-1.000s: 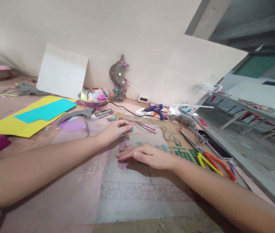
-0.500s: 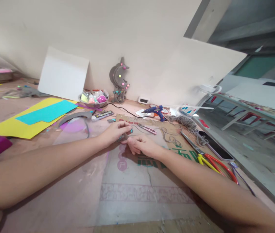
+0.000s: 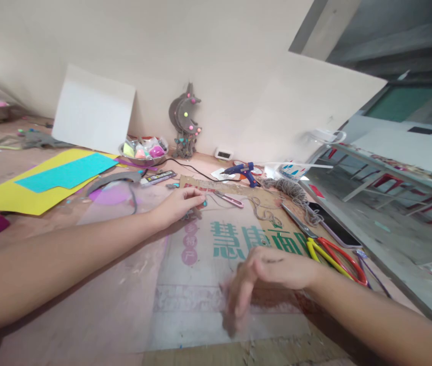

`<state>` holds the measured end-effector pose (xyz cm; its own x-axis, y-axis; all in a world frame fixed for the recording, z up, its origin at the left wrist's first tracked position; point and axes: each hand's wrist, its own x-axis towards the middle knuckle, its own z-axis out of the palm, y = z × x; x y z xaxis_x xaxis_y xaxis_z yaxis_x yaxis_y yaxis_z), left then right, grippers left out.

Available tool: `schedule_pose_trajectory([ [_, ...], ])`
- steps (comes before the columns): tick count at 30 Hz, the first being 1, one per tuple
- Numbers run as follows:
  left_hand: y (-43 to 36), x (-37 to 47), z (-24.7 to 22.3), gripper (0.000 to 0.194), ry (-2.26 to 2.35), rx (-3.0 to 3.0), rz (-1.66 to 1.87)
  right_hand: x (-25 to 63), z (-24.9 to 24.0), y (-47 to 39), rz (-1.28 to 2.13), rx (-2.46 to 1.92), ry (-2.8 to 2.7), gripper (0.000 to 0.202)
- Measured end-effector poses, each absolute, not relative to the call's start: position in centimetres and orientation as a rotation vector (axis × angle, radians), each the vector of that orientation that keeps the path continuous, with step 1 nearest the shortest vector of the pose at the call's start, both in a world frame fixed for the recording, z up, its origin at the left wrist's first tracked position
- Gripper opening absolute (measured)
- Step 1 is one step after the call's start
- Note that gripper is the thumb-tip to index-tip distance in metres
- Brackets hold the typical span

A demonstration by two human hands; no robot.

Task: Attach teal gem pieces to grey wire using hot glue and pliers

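My left hand (image 3: pixel 181 204) is closed in a pinch on a small teal piece (image 3: pixel 204 203), with some grey material (image 3: pixel 192 213) showing under the fingers. Nearer to me, my right hand (image 3: pixel 256 277) is over the printed plastic sheet (image 3: pixel 189 328), its fingers pointing down. Motion smears those fingertips, so whether they hold anything cannot be made out. A pink utility knife (image 3: pixel 232 201) lies just beyond my left hand. Off to the right of my right hand are scissors (image 3: pixel 332 251) with one yellow and one red handle.
Along the back are a blue glue gun (image 3: pixel 242 170), a bowl of coloured clay (image 3: pixel 143 152), a grey moon ornament (image 3: pixel 185 114) and a white board (image 3: pixel 94 109). Grey yarn (image 3: pixel 288 190) and a phone (image 3: pixel 336 226) lie right. Yellow (image 3: pixel 40 203) and turquoise sheets (image 3: pixel 67 173) lie left.
My right hand has left the left hand and moved toward me and to the right, uncovering green lettering on the sheet. My left hand keeps its pinch in place.
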<state>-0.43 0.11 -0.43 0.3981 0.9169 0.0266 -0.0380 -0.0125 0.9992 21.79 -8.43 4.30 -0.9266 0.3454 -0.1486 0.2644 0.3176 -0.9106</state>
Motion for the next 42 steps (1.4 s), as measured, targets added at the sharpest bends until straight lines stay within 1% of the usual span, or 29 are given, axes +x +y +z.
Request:
schedule_pose_trajectory([
  [1, 0.1, -0.4, -0.4, 0.030, 0.865, 1.355, 0.929, 21.6, 4.5, -8.6, 1.700, -0.657, -2.351, 0.072],
  [2, 0.0, -0.4, -0.4, 0.029, 0.863, 1.345, 0.932, 21.3, 4.5, -8.6, 1.602, -0.748, -2.274, 0.066],
  [3, 0.0, -0.4, -0.5, 0.029, 0.862, 1.334, 0.941, 20.9, 4.5, -8.5, 1.476, -0.809, -2.290, 0.055],
  [4, 0.0, -0.4, -0.5, 0.028, 0.863, 1.325, 0.950, 20.4, 4.4, -8.5, 1.329, -0.832, -2.355, 0.050],
  [5, 0.0, -0.4, -0.5, 0.028, 0.864, 1.320, 0.956, 19.9, 4.2, -8.5, 1.229, -0.791, -2.446, 0.051],
  [6, 0.0, -0.4, -0.6, 0.028, 0.865, 1.320, 0.956, 19.3, 4.1, -8.6, 1.215, -0.701, -2.536, 0.053],
  [7, -0.1, -0.4, -0.6, 0.028, 0.868, 1.326, 0.952, 18.9, 4.0, -8.8, 1.271, -0.595, -2.585, 0.052],
  [8, -0.1, -0.4, -0.5, 0.028, 0.871, 1.334, 0.944, 18.6, 3.9, -9.0, 1.423, -0.492, -2.600, 0.050],
  [9, -0.2, -0.4, -0.5, 0.028, 0.873, 1.342, 0.938, 18.4, 3.9, -9.2, 1.642, -0.419, -2.556, 0.051],
  [11, -0.3, -0.4, -0.3, 0.028, 0.873, 1.350, 0.935, 18.4, 4.1, -9.1, 1.936, -0.470, -2.292, 0.062],
  [12, -0.4, -0.4, -0.2, 0.027, 0.872, 1.354, 0.939, 18.6, 4.1, -8.7, 1.907, -0.582, -2.120, 0.063],
  [13, -0.5, -0.4, -0.2, 0.027, 0.871, 1.373, 0.942, 18.8, 4.2, -8.0, 1.837, -0.693, -2.038, 0.056],
  [14, -0.6, -0.4, -0.1, 0.027, 0.870, 1.412, 0.942, 19.0, 4.2, -7.1, 1.662, -0.800, -1.969, 0.051],
  [17, -0.7, -0.5, -0.1, 0.026, 0.870, 1.586, 0.919, 19.7, 3.9, -3.9, 0.949, -1.130, -1.879, 0.031],
  [18, -0.8, -0.5, -0.1, 0.026, 0.871, 1.632, 0.911, 19.8, 3.7, -3.1, 0.781, -1.169, -1.882, 0.026],
  [19, -0.8, -0.5, -0.2, 0.026, 0.873, 1.663, 0.908, 19.9, 3.4, -2.5, 0.667, -1.184, -1.897, 0.022],
  [20, -0.9, -0.5, -0.2, 0.026, 0.878, 1.689, 0.915, 19.9, 3.0, -2.1, 0.621, -1.183, -1.915, 0.024],
  [24, -1.0, -0.5, -0.1, 0.019, 0.950, 1.832, 0.913, 19.6, 1.2, -2.1, 0.717, -1.174, -1.964, 0.046],
  [28, -1.2, -0.4, 0.1, 0.018, 0.989, 1.869, 0.867, 19.1, -0.1, -2.4, 0.813, -1.152, -2.011, 0.049],
  [30, -1.3, -0.4, 0.2, 0.018, 0.989, 1.859, 0.840, 19.1, -0.1, -2.3, 0.877, -1.152, -1.977, 0.044],
  [34, -1.4, -0.3, 0.3, 0.016, 1.007, 1.879, 0.819, 19.1, 0.2, -2.3, 0.886, -1.203, -1.918, 0.015],
  [35, -1.4, -0.3, 0.2, 0.016, 1.017, 1.889, 0.816, 19.1, 0.3, -2.4, 0.853, -1.215, -1.916, 0.012],
  [42, -1.2, -0.3, 0.0, 0.016, 1.038, 1.993, 0.798, 19.1, 0.4, -2.6, 0.698, -1.229, -1.917, 0.013],
])
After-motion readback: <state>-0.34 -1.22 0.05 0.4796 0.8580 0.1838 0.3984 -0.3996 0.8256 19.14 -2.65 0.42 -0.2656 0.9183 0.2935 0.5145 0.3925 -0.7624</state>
